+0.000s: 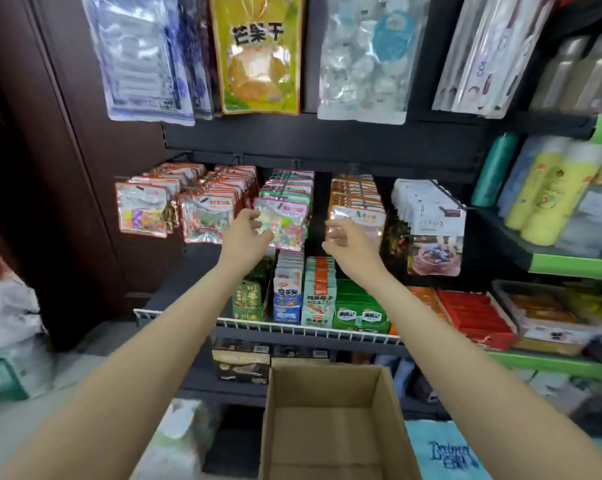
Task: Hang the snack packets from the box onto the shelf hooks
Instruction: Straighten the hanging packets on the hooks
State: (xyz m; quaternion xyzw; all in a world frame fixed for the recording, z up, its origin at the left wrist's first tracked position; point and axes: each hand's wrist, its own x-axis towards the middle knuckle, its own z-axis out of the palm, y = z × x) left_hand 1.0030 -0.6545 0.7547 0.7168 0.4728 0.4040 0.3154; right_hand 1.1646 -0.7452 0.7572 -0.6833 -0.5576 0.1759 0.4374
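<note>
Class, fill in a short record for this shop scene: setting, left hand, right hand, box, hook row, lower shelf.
setting: shop shelving with hanging packets
left hand: fingers on the front pink-edged packet on its hook
right hand: loosely open, holding nothing, in front of the orange packets
box: cardboard, open, below the hands; visible inside shows no packets
hook row: five full rows of small packets
lower shelf: upright cartons behind a white wire rail
</note>
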